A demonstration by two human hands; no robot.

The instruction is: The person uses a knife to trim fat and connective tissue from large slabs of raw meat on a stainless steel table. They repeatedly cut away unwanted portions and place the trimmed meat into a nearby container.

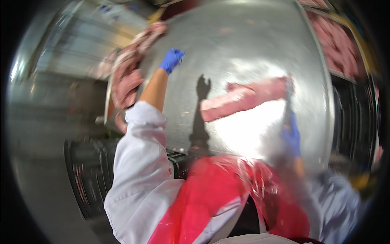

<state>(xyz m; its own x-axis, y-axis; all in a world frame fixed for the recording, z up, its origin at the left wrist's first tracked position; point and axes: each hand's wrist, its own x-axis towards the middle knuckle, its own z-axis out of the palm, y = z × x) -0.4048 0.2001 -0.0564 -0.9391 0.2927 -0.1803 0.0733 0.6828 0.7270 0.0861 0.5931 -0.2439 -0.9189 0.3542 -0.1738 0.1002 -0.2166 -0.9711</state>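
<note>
My left hand (172, 59), in a blue glove, hangs above the steel table (235, 36) with loosely curled fingers and nothing visible in them; its shadow shows thumb and fingers apart. My right hand (291, 136), also gloved and blurred by motion, grips what looks like a knife, its long blurred blade (289, 97) reaching to the right end of a long pink piece of meat (239, 101). That piece lies across the middle right of the table, partly in glare.
More meat pieces (128, 81) are heaped along the table's left edge. A crate of meat (331, 40) stands at upper right, above dark crates (349, 122). Another dark crate (87, 175) sits at lower left beside the grey floor.
</note>
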